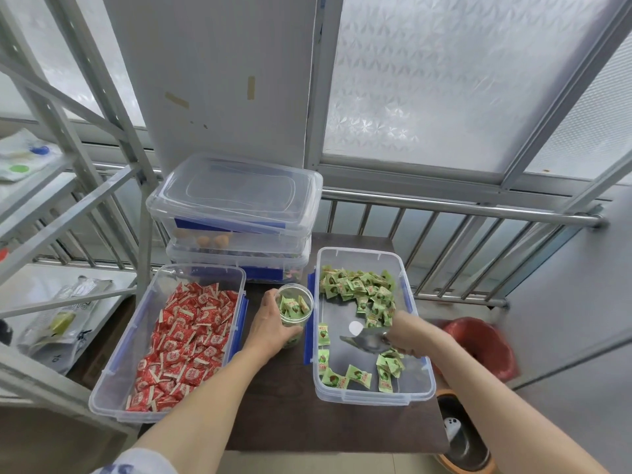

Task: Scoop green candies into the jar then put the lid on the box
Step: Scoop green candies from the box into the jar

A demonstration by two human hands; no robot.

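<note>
A clear open box (pixel 362 393) on the right of the dark table holds green wrapped candies (pixel 362 290), piled at its far end and scattered near its front. My right hand (pixel 408 335) is inside this box, shut on a metal scoop (pixel 362 340) whose bowl points left and looks empty. Between the two boxes stands a small clear jar (pixel 294 304), partly filled with green candies. My left hand (pixel 272 328) wraps around the jar's side and holds it upright. A clear lid (pixel 236 189) lies on top of the stacked boxes at the back.
A clear box of red candies (pixel 181 340) sits open at the left. Two stacked clear boxes (pixel 239 244) stand behind. A metal shelf frame (pixel 68 186) rises at the left, a railing (pixel 461 213) runs behind, and a red bin (pixel 478 347) sits right of the table.
</note>
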